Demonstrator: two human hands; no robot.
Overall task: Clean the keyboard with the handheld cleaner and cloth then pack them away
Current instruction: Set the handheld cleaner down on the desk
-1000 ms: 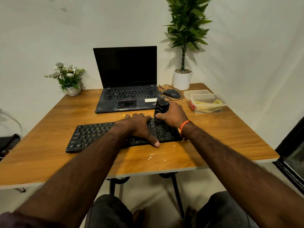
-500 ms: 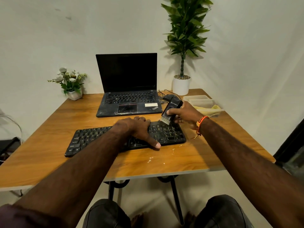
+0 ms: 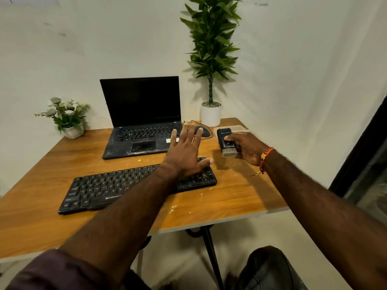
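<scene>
A black keyboard (image 3: pixel 117 188) lies across the wooden table (image 3: pixel 41 170), near its front edge. My right hand (image 3: pixel 248 148) grips the black handheld cleaner (image 3: pixel 225 141) in the air to the right of the keyboard, brush end pointing down toward me. My left hand (image 3: pixel 184 152) hovers with fingers spread above the keyboard's right end, not touching it. A clear plastic container (image 3: pixel 238 128) shows partly behind the cleaner; the cloth is hidden from view.
An open black laptop (image 3: pixel 142 126) stands behind the keyboard with a black mouse (image 3: pixel 204 131) to its right. A tall plant in a white pot (image 3: pixel 210 115) and a small flower pot (image 3: pixel 72 130) sit at the back corners. White crumbs dot the table front.
My right hand has lifted the cleaner off the keyboard and carried it right. My left hand has risen off the keys and spread its fingers. The camera tilted up slightly.
</scene>
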